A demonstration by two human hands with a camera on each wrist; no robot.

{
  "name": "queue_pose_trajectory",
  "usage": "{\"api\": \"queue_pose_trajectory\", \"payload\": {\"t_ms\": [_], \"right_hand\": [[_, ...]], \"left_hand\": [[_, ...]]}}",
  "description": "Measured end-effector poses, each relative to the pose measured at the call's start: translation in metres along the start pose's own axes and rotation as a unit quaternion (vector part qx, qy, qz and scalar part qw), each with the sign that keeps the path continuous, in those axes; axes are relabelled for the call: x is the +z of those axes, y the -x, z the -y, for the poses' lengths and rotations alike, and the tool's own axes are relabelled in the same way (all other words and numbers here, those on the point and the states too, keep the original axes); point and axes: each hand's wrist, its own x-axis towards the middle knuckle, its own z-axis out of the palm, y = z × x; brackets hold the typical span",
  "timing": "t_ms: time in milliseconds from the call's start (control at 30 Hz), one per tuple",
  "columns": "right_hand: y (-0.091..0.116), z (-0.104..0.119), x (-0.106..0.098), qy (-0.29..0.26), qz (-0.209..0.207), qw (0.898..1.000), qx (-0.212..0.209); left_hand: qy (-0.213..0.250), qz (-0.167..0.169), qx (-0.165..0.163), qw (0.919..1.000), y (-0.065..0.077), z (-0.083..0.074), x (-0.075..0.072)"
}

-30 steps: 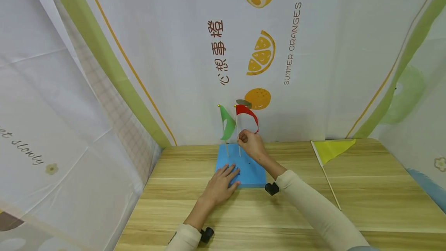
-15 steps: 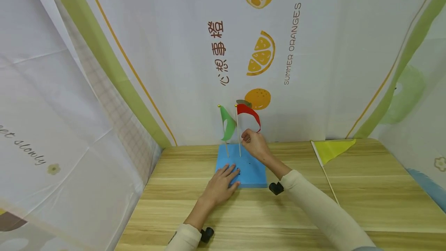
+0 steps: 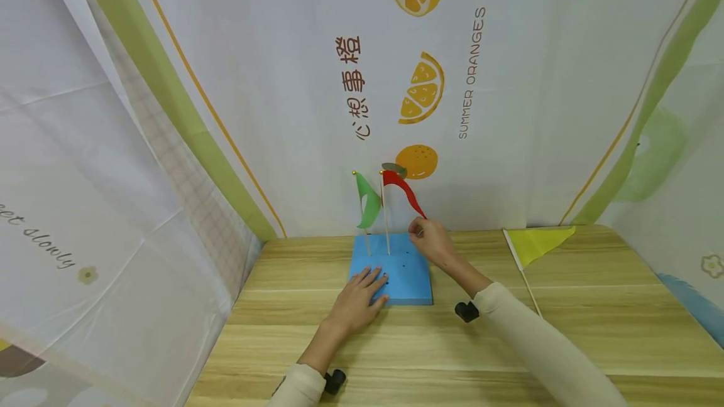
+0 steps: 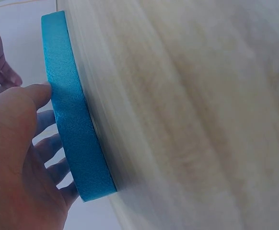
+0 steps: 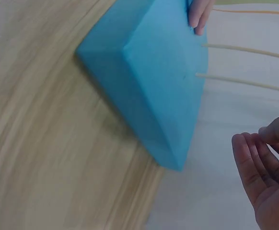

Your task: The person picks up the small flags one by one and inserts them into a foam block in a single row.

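Red flag (image 3: 394,176) just left of the right hand (image 3: 434,242), upright on a thin pale stick standing in the blue block (image 3: 417,282). Right fingers loosely bent, thumb close against the fingertips, with nothing visibly gripped; cannot tell whether touching the flag's trailing tip. Left hand (image 3: 353,303) flat, fingers spread, resting on the block's near left part, holding nothing. Beyond the left hand, close beside the red flag, green flag (image 3: 371,208) on its own upright stick. Well to the right of the right hand, yellow flag (image 3: 533,245) lying on the table (image 3: 430,357). Curled, thin flag material; matte, thick, square-edged block with small dark holes between the hands; streaky wood grain below. Beyond both hands, printed white curtain (image 3: 271,80) close behind the table's far edge; open tabletop right of the right hand, before the yellow flag.
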Motion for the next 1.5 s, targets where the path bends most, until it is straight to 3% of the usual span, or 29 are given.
{"api": "queue_pose_trajectory", "payload": {"t_ms": [767, 1300, 1500], "right_hand": [[0.036, -0.044, -0.03, -0.005, -0.028, 1.0, -0.006], [0.062, -0.068, -0.065, -0.049, 0.003, 0.996, 0.072], [0.076, -0.076, -0.083, -0.021, -0.011, 0.997, 0.076]], "left_hand": [[0.0, -0.006, 0.011, 0.9999, 0.002, 0.0, 0.001], [0.011, -0.005, 0.013, 0.9998, 0.002, 0.002, -0.001], [0.015, -0.007, 0.015, 0.9997, 0.002, 0.001, -0.001]]}}
